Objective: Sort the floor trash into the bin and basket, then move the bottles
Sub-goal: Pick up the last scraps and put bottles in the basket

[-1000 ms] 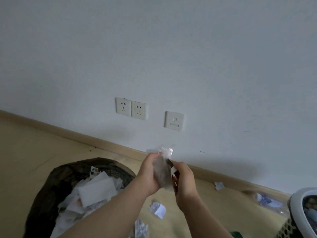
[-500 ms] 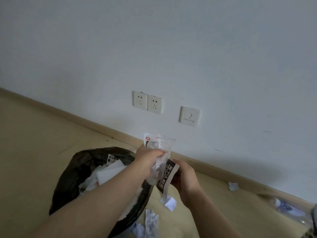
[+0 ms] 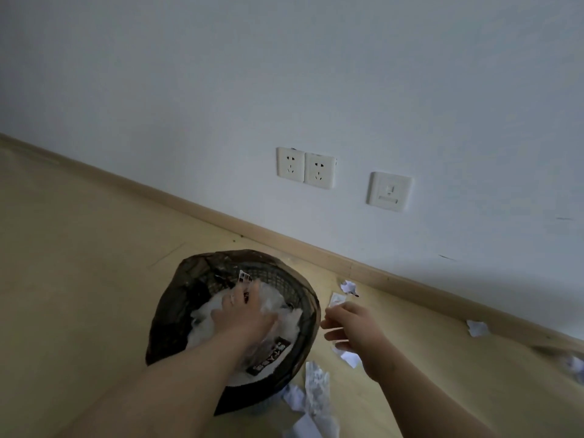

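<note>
A moment ago both hands held the clear wrapper above the bin (image 3: pixel 177 298). Now the wrapper (image 3: pixel 268 358) lies inside it, and the left hand (image 3: pixel 243 314) is spread flat on top, pushing it down. The right hand (image 3: pixel 350 327) has let go and hovers beside the rim, loosely curled and apparently empty. Paper scraps (image 3: pixel 316 384) on the floor (image 3: pixel 94 248) still need sorting.

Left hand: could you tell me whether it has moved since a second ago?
Yes: the left hand dropped from above the bin down into it, onto the trash.
</note>
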{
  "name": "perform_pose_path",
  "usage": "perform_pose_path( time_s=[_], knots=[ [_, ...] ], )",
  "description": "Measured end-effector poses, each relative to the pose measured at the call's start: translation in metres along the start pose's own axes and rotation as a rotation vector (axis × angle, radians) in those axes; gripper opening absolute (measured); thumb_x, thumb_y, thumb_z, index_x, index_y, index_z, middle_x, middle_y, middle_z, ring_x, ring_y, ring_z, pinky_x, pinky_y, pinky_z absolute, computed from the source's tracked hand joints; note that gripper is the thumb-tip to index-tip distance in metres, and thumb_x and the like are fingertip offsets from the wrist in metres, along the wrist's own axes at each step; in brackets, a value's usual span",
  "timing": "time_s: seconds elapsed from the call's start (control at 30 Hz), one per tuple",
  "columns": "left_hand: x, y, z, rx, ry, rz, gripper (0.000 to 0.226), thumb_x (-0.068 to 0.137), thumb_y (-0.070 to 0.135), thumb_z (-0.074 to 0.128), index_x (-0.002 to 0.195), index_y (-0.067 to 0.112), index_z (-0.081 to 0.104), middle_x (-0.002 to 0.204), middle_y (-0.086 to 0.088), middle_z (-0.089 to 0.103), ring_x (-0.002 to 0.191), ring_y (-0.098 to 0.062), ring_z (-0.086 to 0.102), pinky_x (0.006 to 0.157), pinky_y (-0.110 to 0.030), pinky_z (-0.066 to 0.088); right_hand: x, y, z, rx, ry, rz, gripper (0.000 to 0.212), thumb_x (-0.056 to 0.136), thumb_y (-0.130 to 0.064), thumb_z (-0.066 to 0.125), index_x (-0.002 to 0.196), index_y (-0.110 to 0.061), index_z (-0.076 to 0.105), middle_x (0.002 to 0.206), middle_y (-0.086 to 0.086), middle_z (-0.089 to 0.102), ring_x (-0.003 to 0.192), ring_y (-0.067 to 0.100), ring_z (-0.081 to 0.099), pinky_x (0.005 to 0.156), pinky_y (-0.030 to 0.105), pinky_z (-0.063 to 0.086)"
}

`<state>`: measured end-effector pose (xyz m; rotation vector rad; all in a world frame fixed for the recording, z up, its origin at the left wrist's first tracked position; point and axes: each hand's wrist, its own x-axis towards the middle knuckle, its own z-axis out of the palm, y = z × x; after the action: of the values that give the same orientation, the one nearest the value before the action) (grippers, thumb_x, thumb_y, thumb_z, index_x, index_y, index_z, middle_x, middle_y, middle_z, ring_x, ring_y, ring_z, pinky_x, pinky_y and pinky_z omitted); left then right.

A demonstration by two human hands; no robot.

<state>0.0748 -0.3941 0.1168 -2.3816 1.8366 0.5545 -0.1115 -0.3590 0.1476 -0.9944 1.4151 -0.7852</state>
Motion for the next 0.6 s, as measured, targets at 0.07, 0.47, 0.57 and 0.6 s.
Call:
perform_pose_path(
  time_s=[0.07,0.47,0.57,0.6],
  knots=[
    [0.001,0.005,0.005,0.124,-0.050,0.053,0.078,0.091,0.064,0.029,0.149,0.030,-0.012,0.159,-0.003,-0.015,0.146,-0.030,-0.004,0.113,-0.052,0.013,0.002,0.005,-0.004,-0.047,-0.001,0.036,0.012,0.094,-0.016,0.051,0.089,-0.008,0.057,0.083,0.006,0.064,0.072,0.019,0.058,0.067,0.026,0.043],
    [0.002,0.033,-0.002,-0.299,0.065,0.178,0.024,0.093,0.029,0.042,0.115,0.028,0.051,0.135,0.003,0.042,0.138,-0.019,0.022,0.115,-0.050,0.010,0.006,0.014,-0.023,-0.190,0.033,0.146,0.012,0.093,-0.019,0.049,0.094,-0.009,0.056,0.089,0.008,0.061,0.070,0.017,0.053,0.059,0.021,0.037],
    [-0.002,0.042,-0.003,-0.182,0.262,0.311,0.021,0.094,0.024,0.041,0.110,0.026,0.054,0.130,0.007,0.048,0.139,-0.016,0.024,0.116,-0.046,0.011,0.003,0.013,-0.028,-0.203,0.056,0.124,0.011,0.094,-0.018,0.049,0.095,-0.009,0.055,0.090,0.007,0.061,0.065,0.013,0.053,0.057,0.021,0.039],
    [-0.004,0.048,-0.005,-0.170,0.322,0.372,0.022,0.094,0.022,0.042,0.110,0.025,0.056,0.125,0.007,0.050,0.134,-0.015,0.031,0.114,-0.041,0.018,0.003,0.014,-0.032,-0.217,0.072,0.110,0.011,0.093,-0.018,0.049,0.096,-0.009,0.054,0.092,0.007,0.061,0.064,0.012,0.054,0.057,0.021,0.039]
  ],
)
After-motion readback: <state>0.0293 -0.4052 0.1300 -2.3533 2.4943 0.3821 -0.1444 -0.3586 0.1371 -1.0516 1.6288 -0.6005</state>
